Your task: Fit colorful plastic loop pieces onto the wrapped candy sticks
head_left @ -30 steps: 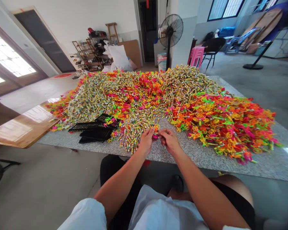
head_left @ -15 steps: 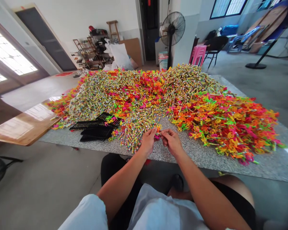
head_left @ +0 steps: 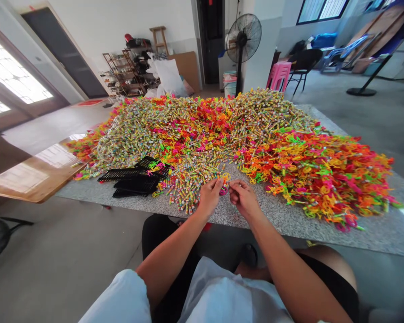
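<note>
My left hand (head_left: 209,196) is closed in a pinch on a small yellow-orange plastic ring piece (head_left: 226,176) that sticks out past the fingertips. Just to its right, my right hand (head_left: 244,198) is also pinched, its fingertips close to that piece; what they hold, if anything, is too small to make out. A pink ring piece (head_left: 223,191) shows between the two hands. Beside my left hand lies a spread of small printed tubes (head_left: 185,188). Both hands are over the front part of the speckled stone table (head_left: 265,214).
A large heap of bright ring-ended pieces (head_left: 326,175) covers the table's right side. Piles of printed tubes (head_left: 131,125) stretch along the back. Black slotted trays (head_left: 134,185) are stacked at the left front. A wooden tabletop (head_left: 37,179) adjoins on the left; a standing fan (head_left: 243,40) is behind.
Both hands have shifted slightly to the right in view, and the yellow-orange ring piece shows more clearly above the left fingertips. The heaps and trays look the same.
</note>
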Demonstrator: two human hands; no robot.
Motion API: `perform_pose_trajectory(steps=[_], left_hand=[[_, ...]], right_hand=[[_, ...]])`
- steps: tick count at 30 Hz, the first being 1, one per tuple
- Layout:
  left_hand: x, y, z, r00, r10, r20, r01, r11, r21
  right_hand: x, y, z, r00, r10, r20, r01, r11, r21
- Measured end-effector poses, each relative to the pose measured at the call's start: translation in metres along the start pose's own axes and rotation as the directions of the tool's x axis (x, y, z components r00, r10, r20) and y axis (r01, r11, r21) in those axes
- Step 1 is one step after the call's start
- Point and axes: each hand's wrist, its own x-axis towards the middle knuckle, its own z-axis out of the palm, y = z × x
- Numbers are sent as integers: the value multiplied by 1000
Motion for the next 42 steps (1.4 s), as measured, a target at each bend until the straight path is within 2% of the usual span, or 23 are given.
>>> perform_pose_trajectory(steps=[3, 5, 8, 10, 15, 25, 30, 34, 36, 38, 40, 42], left_hand=[[3, -6, -1, 998, -50, 34, 50, 999, 4], [7, -8, -5, 987, -120, 111, 122, 992, -14], [14, -2, -12, 936, -217, 276, 230, 973, -14], [18, 4, -17, 905, -248, 346, 261, 965, 8], [25, 10, -21, 898, -207, 388, 209, 977, 39], [23, -6, -23, 908, -135, 396, 79, 985, 155], [18, -16, -21, 902, -120, 415, 22, 972, 233], [18, -26, -20, 889, -153, 431, 14, 951, 309], [26, -27, -24, 865, -147, 479, -8, 952, 307], [43, -26, -33, 866, -101, 490, -50, 957, 285], [65, -25, -46, 904, -34, 425, -121, 936, 331], [90, -25, -61, 955, 41, 294, -187, 852, 489]], right_hand=[[3, 4, -3, 999, -30, -37, 29, 999, -33], [4, 5, -5, 995, -77, -60, 71, 994, -85], [6, 3, -6, 991, -120, -56, 110, 981, -158], [7, 1, -7, 993, -116, -26, 108, 975, -193], [6, 0, -9, 996, -84, -7, 80, 968, -238], [0, -2, -11, 1000, -5, -18, 2, 991, -136], [-1, 4, -21, 998, -58, 8, 59, 984, -166], [1, 10, -33, 999, 21, 39, -12, 977, -212], [7, -1, -39, 999, 43, 6, -40, 957, -288], [16, -28, -45, 997, -13, -75, -15, 930, -366], [30, -67, -50, 972, -166, -168, 102, 936, -336], [45, -103, -54, 904, -367, -220, 327, 924, -197]])
